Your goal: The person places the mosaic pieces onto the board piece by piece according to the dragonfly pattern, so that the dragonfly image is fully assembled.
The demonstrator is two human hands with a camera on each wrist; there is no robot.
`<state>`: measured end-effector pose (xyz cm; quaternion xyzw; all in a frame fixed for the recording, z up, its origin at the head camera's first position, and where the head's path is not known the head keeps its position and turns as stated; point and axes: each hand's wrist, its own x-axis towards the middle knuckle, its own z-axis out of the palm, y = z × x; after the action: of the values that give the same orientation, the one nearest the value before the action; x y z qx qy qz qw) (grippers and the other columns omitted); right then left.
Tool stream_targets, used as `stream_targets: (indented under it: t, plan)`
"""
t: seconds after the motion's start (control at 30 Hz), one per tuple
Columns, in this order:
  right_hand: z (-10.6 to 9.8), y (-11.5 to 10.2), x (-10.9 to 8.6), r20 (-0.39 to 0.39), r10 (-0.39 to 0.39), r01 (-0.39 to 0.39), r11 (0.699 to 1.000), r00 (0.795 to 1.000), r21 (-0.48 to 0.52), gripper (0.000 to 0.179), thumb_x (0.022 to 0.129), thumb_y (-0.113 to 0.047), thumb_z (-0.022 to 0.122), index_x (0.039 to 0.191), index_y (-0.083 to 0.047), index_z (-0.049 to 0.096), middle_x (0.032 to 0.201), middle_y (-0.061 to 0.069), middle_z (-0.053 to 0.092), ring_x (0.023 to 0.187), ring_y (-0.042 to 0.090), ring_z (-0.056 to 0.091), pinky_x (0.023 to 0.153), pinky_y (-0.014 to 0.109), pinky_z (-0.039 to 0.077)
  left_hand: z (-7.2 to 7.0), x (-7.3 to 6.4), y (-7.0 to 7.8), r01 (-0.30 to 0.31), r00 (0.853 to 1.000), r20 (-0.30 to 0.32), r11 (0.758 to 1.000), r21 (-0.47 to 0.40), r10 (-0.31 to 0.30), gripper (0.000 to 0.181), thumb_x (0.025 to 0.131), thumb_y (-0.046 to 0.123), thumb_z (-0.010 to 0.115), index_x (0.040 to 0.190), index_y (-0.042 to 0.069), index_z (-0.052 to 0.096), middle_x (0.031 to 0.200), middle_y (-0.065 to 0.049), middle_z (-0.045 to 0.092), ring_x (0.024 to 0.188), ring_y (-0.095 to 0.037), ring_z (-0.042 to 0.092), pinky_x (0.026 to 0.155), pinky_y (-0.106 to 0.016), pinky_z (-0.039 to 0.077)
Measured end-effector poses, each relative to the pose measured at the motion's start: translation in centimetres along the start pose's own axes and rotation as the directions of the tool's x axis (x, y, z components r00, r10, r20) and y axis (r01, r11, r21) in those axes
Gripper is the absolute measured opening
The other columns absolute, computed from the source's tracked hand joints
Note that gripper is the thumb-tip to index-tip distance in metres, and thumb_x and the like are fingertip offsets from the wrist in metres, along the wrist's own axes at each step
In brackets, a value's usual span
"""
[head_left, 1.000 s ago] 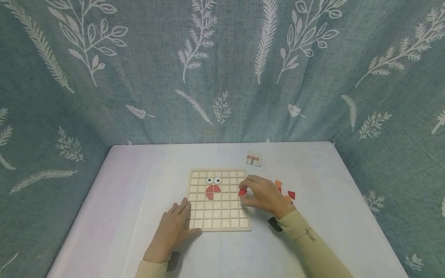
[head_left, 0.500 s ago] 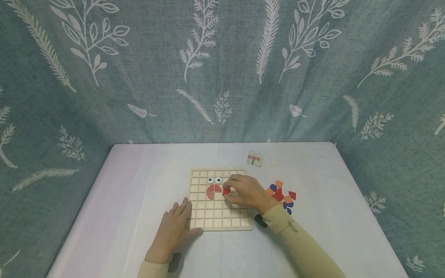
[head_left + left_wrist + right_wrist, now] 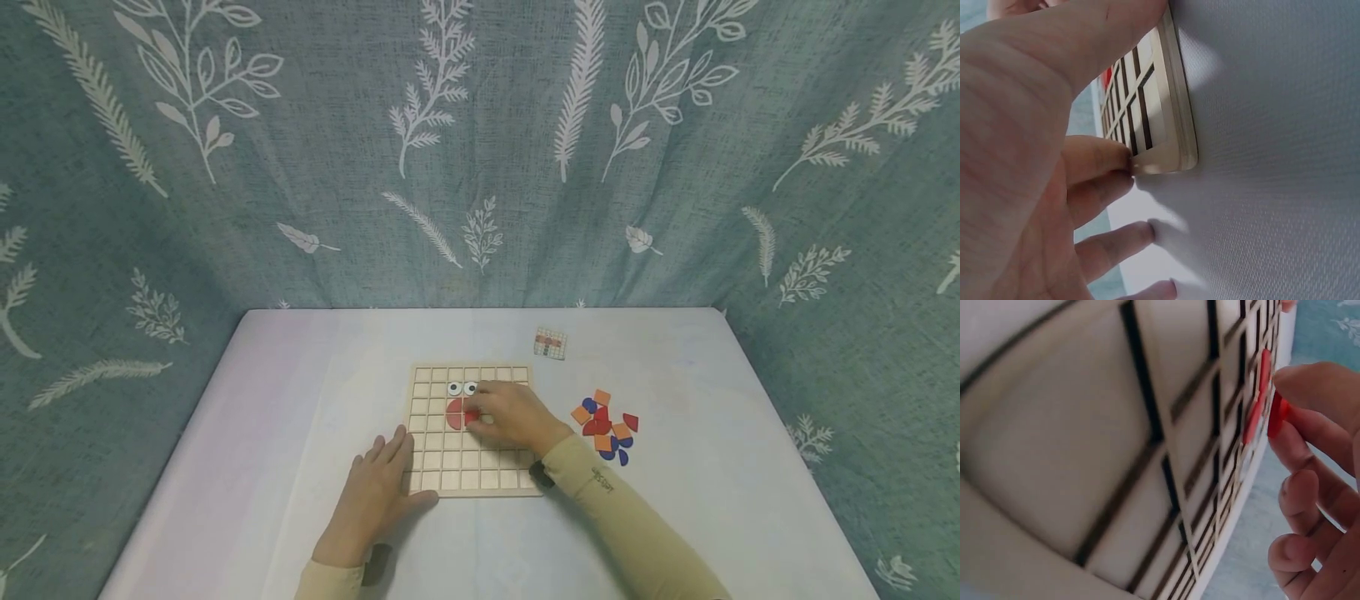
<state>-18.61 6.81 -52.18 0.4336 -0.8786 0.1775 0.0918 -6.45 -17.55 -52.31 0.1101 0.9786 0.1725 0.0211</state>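
A square wooden grid board (image 3: 471,482) lies on the table. Two round eye pieces (image 3: 454,388) sit in its upper cells, above red quarter-circle pieces (image 3: 454,414) set side by side. My right hand (image 3: 513,414) pinches another red quarter-circle piece (image 3: 1277,415) between thumb and fingers, just over the lower right of that red group. In the right wrist view this piece is tilted and apart from the board. My left hand (image 3: 371,492) rests at the board's near left corner, fingers spread. In the left wrist view a fingertip touches the board's edge and the thumb lies along another side.
Right of the board lies a loose cluster of red quarter circles (image 3: 598,427), orange squares (image 3: 602,397) and blue rounded pieces (image 3: 623,457). A small card (image 3: 550,342) with a grid picture lies behind the board's right corner. Patterned curtains (image 3: 450,167) surround the table.
My right hand has carried the red quarter-circle piece left, from the board's right edge to the red group. The loose cluster has come into fuller view. My left hand has stayed put.
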Motion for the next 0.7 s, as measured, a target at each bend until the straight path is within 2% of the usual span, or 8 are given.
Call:
stream_targets:
  t: [0.1,0.2,0.47,0.7]
  plan:
    - [0.20,-0.10,0.05,0.067,0.044,-0.044,0.999,0.997,-0.008,0.015,0.088,-0.028,0.076,0.102,-0.021,0.076,0.090,-0.007,0.062,0.073,0.007,0.052,0.064,0.025,0.051,-0.03,0.00,0.04,-0.003,1.000,-0.002,1.000,-0.004,0.003,0.094,0.081,0.052,0.080,0.147,-0.006,0.046,0.154,-0.023,0.044,0.136,-0.054,0.041,0.104,-0.074,0.036]
    - [0.32,-0.15,0.02,0.095,0.064,-0.062,0.998,0.993,-0.025,0.016,0.089,-0.029,0.075,0.104,-0.023,0.077,0.094,-0.006,0.063,0.075,0.007,0.053,0.065,0.025,0.051,0.00,-0.04,0.06,-0.013,1.000,-0.012,1.000,0.000,0.013,0.094,0.080,0.052,0.081,0.146,-0.006,0.047,0.153,-0.023,0.045,0.135,-0.054,0.043,0.102,-0.074,0.038]
    - [0.35,-0.30,-0.02,0.081,0.073,-0.070,0.997,0.994,-0.042,0.021,0.088,-0.029,0.078,0.107,-0.021,0.078,0.099,-0.004,0.066,0.078,0.009,0.058,0.067,0.027,0.055,-0.10,-0.05,0.10,-0.008,1.000,-0.011,1.000,-0.003,0.008,0.095,0.080,0.053,0.081,0.146,-0.006,0.047,0.152,-0.024,0.045,0.135,-0.055,0.043,0.102,-0.074,0.038]
    - [0.23,-0.77,0.19,0.105,0.102,-0.102,0.995,0.989,-0.007,0.011,0.089,-0.026,0.078,0.099,-0.022,0.080,0.094,-0.007,0.065,0.076,0.006,0.056,0.065,0.024,0.052,-0.33,-0.09,0.23,0.010,1.000,0.008,1.000,-0.007,-0.010,0.095,0.081,0.052,0.081,0.147,-0.006,0.046,0.154,-0.024,0.043,0.136,-0.054,0.041,0.104,-0.074,0.036]
